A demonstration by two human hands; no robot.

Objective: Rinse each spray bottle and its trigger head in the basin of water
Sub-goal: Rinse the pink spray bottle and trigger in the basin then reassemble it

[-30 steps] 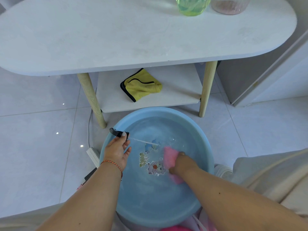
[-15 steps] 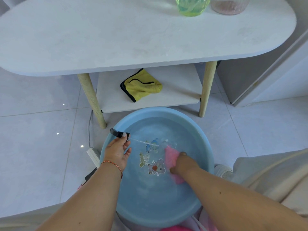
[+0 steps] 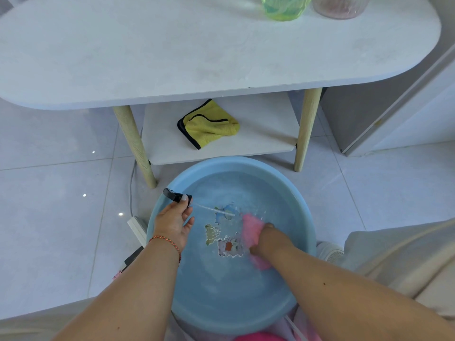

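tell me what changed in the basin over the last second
Very little. The right hand shifted the pink bottle slightly in the water, and the ripples moved. The left hand kept the black trigger head at the basin rim, tube pointing into the water. No grip changed.

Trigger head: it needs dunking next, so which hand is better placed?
Left. The left hand already holds the trigger head over the basin rim; the right hand grips the submerged pink bottle.

Basin near half open (table legs beyond).
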